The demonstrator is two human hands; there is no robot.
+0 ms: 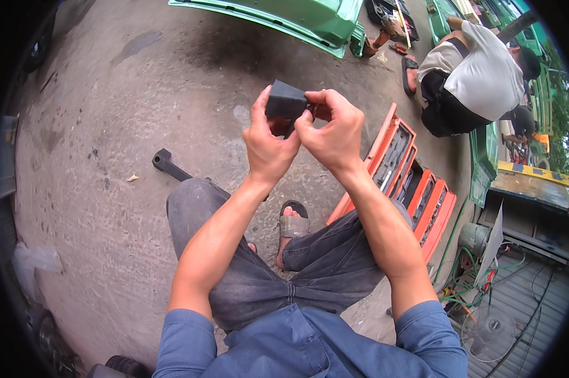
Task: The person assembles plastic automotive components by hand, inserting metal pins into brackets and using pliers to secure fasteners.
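A small black box-shaped part (286,101) is held up between my two hands, above the concrete floor. My left hand (269,145) grips it from the left, with a finger along its side and the thumb below. On the other side, my right hand (333,126) pinches near its right edge, thumb and fingertips together. What lies between those fingertips is mostly hidden. On the floor by my left knee is a black bar-like part (170,165) with a thick, holed end.
To my right stands an opened red cantilever toolbox (417,201) with tools in its trays. A green vehicle panel (297,22) is ahead. A person in a white shirt (486,72) crouches at the far right. A fan (489,331) and tangled hoses (464,277) lie at the lower right.
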